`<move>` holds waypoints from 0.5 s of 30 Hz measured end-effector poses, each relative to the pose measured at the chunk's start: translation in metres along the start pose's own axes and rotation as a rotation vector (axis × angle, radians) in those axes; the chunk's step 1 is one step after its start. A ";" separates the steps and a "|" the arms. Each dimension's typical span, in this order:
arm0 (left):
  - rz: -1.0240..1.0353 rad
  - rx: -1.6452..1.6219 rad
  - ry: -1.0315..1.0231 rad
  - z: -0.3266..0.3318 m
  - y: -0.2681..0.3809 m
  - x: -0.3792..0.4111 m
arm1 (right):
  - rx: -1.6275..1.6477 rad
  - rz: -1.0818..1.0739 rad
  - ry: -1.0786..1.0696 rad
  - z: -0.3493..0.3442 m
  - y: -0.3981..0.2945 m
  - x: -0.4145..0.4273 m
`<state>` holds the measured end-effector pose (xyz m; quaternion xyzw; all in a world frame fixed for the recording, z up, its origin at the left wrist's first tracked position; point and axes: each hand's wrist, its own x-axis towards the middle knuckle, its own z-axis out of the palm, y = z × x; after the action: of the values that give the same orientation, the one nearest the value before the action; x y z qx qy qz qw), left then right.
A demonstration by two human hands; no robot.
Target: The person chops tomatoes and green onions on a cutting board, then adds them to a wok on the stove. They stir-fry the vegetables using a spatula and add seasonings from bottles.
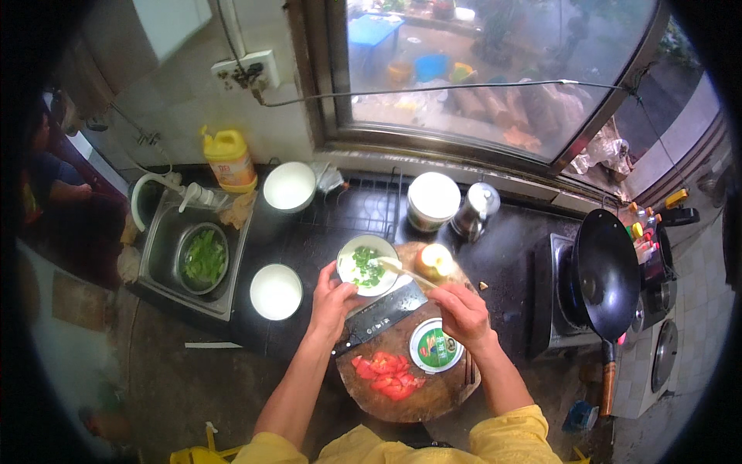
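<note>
My left hand (335,304) grips the rim of a white bowl (346,253) with chopped greens (367,268) and some white matter inside. In my right hand (464,313) is a light-coloured spoon (406,269), its tip in the bowl. Below the bowl a cleaver (382,316) lies across a round wooden chopping board (429,400). Cut red pieces, apparently tomato (388,374), a green-and-white round lid (436,346) and a pair of chopsticks (468,368) also rest on the board. An open jar (435,261) stands at its far edge.
At left, a sink (159,255) holds a metal basin of leafy greens (204,258); a yellow jug (230,162) stands behind. Two white bowls (276,292) (290,187), a white tub (433,200) and a metal pot (478,209) sit on the counter. A wok (608,272) is right; a person (64,180) is far left.
</note>
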<state>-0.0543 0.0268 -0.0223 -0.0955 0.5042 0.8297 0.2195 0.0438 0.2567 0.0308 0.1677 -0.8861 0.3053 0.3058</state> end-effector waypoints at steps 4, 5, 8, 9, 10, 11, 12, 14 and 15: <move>-0.016 0.008 -0.003 0.002 0.001 -0.002 | 0.057 0.049 0.099 0.004 0.000 0.000; -0.015 0.005 -0.002 0.002 0.001 -0.003 | 0.082 0.062 0.158 0.004 -0.002 0.002; -0.016 -0.007 -0.012 0.003 0.001 -0.005 | 0.053 0.077 0.099 0.004 -0.006 0.002; -0.016 -0.014 -0.016 0.003 0.001 -0.005 | 0.070 0.106 0.093 0.005 -0.006 0.000; -0.017 -0.011 -0.010 0.003 0.000 -0.005 | 0.095 0.165 0.144 0.003 -0.004 0.000; -0.018 -0.007 -0.004 0.002 -0.001 -0.004 | 0.135 0.233 0.218 0.004 0.003 0.000; -0.021 0.003 -0.007 0.001 -0.001 -0.002 | 0.306 0.414 0.316 0.007 0.007 0.002; -0.024 0.005 0.003 0.005 0.005 -0.005 | 0.574 0.684 0.513 0.011 0.024 0.014; -0.028 0.004 0.013 0.005 0.006 -0.009 | 0.560 0.776 0.542 0.013 0.041 0.022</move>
<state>-0.0484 0.0262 -0.0117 -0.1074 0.5060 0.8250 0.2279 0.0015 0.2770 0.0188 -0.1812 -0.6572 0.6521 0.3317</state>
